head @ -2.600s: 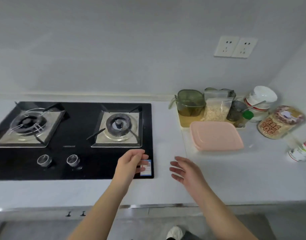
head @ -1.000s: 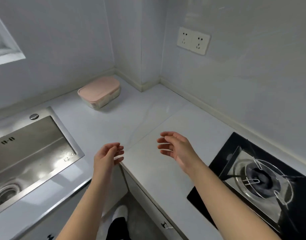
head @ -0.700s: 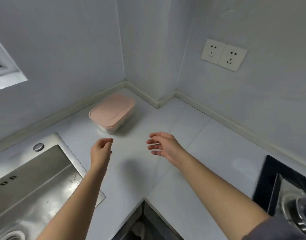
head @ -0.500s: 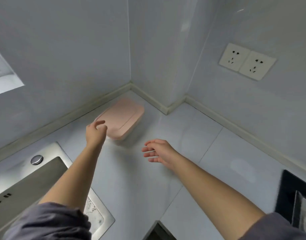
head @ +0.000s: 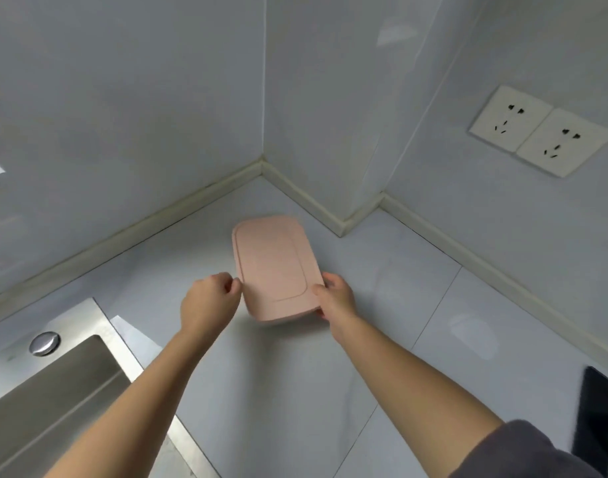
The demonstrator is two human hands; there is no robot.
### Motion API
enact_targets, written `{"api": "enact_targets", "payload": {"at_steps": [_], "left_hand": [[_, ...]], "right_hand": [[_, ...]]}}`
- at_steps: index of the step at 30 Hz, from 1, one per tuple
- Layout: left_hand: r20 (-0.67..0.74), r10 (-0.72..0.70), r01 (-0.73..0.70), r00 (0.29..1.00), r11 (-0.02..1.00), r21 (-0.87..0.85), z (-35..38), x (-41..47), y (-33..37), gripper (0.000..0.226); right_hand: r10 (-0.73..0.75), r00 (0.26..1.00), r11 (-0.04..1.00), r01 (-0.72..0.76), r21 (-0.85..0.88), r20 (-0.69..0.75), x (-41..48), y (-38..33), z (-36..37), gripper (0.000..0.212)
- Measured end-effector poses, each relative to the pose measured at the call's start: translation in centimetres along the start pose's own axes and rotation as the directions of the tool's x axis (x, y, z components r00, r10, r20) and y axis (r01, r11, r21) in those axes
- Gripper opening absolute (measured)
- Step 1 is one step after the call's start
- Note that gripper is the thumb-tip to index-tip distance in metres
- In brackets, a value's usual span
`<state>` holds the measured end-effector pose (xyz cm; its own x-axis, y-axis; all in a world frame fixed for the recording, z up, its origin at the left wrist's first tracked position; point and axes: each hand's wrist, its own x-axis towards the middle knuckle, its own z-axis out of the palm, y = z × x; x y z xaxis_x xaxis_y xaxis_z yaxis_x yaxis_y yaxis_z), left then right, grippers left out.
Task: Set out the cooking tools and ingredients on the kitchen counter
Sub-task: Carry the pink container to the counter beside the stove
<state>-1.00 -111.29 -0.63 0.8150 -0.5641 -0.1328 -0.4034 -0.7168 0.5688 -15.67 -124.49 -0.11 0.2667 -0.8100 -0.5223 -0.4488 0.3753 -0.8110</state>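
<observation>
While the thumb of the right hand sat on top of the lid and its other fingers curled under the near right corner, the left hand was balled up tight against the opposite long edge. Its fingertips touched the rim, but honestly I couldn't tell if they were actually pinching it. The thing between them was a pink rectangular plastic box with rounded corners: matte, flat on top, with a thin groove running round the lid just inside the edge. It sat near the inner corner of the pale grey stone-look counter, long side pointing toward the wall, with a soft shadow under its near end. Further out were a stainless steel sink on the left, a white double wall socket up right, and a black hob edge.
</observation>
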Motion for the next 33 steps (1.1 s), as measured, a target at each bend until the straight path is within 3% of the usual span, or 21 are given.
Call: {"api": "enact_targets", "payload": {"at_steps": [3,6,9,12,15,17,18,20,24,26,33], "left_hand": [[-0.113,0.118,-0.124,0.987,0.991,-0.050,0.0,3.2,2.3,0.016],[0.105,0.195,-0.194,0.975,0.981,-0.020,0.6,8.4,4.1,0.049],[0.270,0.133,-0.146,0.954,0.989,0.030,1.5,10.4,4.8,0.062],[0.220,0.065,-0.081,0.973,0.995,0.066,1.3,8.8,4.3,0.058],[0.122,-0.061,0.033,0.991,0.975,0.221,0.7,5.3,3.0,0.052],[0.143,-0.087,0.046,0.986,0.963,0.266,0.4,3.0,1.1,0.049],[0.203,-0.103,0.065,0.974,0.981,0.184,0.5,1.9,0.1,0.051],[0.375,-0.121,0.192,0.919,0.969,-0.158,1.1,-0.4,-1.2,0.049],[0.408,-0.047,0.301,0.912,0.753,-0.585,2.8,-4.3,-1.2,0.042],[0.449,0.004,0.336,0.894,0.657,-0.675,2.3,-5.3,-0.7,0.044],[0.489,0.032,0.395,0.872,0.545,-0.740,1.4,-7.9,2.6,0.039]], "right_hand": [[0.119,0.991,0.993,-0.119,-0.007,0.062,0.6,0.8,-1.5,0.034],[0.201,0.972,0.977,-0.208,0.049,0.126,0.2,1.3,-1.2,0.034],[0.248,0.951,0.948,-0.278,0.155,0.187,-0.9,1.5,-0.6,0.033],[0.304,0.929,0.902,-0.352,0.249,0.211,-1.9,2.4,-1.1,0.031],[0.312,0.945,0.901,-0.327,0.285,0.099,-2.2,4.0,-2.6,0.025],[0.270,0.963,0.918,-0.252,0.307,-0.017,-2.3,5.0,-4.0,0.020],[0.247,0.968,0.924,-0.219,0.314,-0.052,-2.4,5.5,-4.6,0.023],[0.215,0.976,0.931,-0.192,0.311,-0.040,-2.9,6.1,-5.3,0.028],[0.162,0.987,0.930,-0.153,0.334,0.000,-4.8,6.5,-5.4,0.031],[0.145,0.989,0.925,-0.135,0.354,-0.001,-5.5,6.5,-6.0,0.029],[0.003,0.989,0.834,-0.085,0.545,0.150,-7.9,6.1,-11.0,0.032]]}}
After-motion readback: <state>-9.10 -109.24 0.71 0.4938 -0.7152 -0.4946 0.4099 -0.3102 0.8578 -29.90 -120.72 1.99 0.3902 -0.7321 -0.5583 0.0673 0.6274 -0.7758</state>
